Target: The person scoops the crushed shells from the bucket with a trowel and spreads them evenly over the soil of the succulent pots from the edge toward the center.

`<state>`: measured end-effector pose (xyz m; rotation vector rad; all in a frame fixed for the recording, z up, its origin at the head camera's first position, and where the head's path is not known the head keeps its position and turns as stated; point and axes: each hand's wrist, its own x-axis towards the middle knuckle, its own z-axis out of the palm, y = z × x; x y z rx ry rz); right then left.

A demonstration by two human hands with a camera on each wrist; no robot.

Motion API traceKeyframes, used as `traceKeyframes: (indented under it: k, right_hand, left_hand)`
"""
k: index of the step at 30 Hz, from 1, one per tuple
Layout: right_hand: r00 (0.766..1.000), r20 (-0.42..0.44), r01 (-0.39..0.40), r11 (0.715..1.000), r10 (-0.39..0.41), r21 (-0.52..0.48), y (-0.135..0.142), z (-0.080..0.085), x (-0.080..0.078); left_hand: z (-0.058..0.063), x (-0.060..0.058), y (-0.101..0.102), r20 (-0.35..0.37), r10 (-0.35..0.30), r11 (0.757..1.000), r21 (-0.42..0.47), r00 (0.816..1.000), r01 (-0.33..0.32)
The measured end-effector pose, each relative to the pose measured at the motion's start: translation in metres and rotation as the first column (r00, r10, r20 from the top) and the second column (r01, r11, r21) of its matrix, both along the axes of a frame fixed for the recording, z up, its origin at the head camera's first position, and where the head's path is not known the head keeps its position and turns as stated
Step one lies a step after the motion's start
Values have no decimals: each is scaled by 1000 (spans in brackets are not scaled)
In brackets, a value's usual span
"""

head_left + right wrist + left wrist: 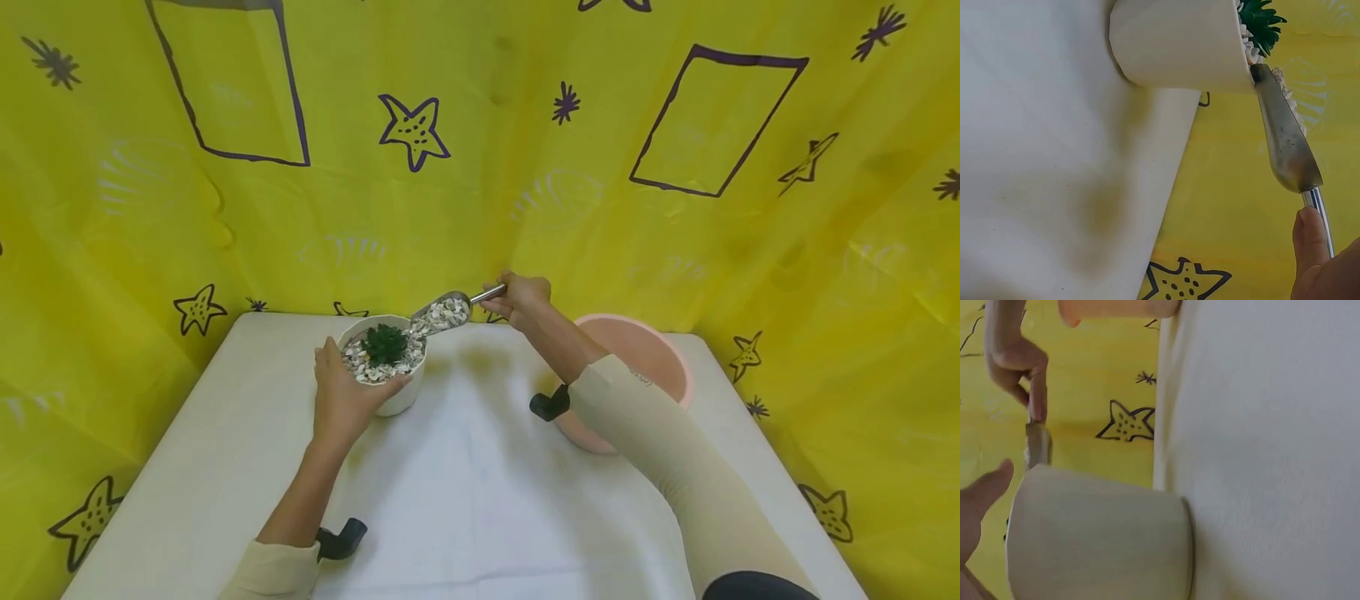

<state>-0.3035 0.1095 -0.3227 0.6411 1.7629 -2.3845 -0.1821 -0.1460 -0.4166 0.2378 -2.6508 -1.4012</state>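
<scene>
A white flower pot (397, 403) stands on the table, holding a green succulent (385, 343) among pale pebbles (367, 367). My left hand (348, 392) holds the pot at its rim, thumb along the near side and fingers at the left. With my right hand (525, 298) I grip the handle of a metal scoop (1288, 147) loaded with white and grey pebbles (444, 314). The scoop tilts down to the left, its tip right at the pot's right rim. In the left wrist view, the pot's side (1104, 537) hides most of the plant.
A pink basin (637, 333) stands at the right of the white-covered table (465, 500), partly hidden behind my right forearm. A yellow curtain (480, 208) with star drawings hangs close along the table's back and sides.
</scene>
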Motion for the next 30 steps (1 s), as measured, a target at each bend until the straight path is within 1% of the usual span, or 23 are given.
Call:
traceKeyframes:
  k: [3,5,8,10,14,18,20,22,26,30]
  right_hand:
    - [1000,0,-7,1000,7,-11,-1,0,0]
    - [1000,3,-11,1000,11,-15,-2,0,1]
    - [1000,8,-10,1000,10,-15,-2,1,1]
    - [1000,4,-4,1000,4,-11,-2,2,2]
    - [1000,-9,2,1000,-2,2,0,4,2]
    - [1000,-16,-1,1000,1,14,0,4,3]
    - [1000,-18,-3,1000,4,21,1,4,3]
    - [1000,-22,-6,1000,6,27,1,5,4]
    - [999,-42,-5,999,6,32,2,5,3]
    - [999,-52,-2,999,4,34,3,5,2]
  left_hand:
    - [-2,0,12,-49,76,997,-23,996,-77]
    - [-4,0,16,-74,107,993,-43,991,-111]
    - [-5,-2,17,-90,123,988,-83,988,-130]
    - [-5,-3,16,-93,119,987,-101,989,-128]
    - [-1,-5,10,-82,76,987,-135,994,-86]
    - [2,-7,1,-34,-7,990,-141,999,2]
    - [2,-9,-4,-18,-52,989,-137,999,49]
    - [2,-10,-8,-18,-90,987,-137,996,86]
    - [2,-12,-14,-46,-140,981,-140,989,132]
    - [1,-13,-17,-38,-164,978,-139,986,157]
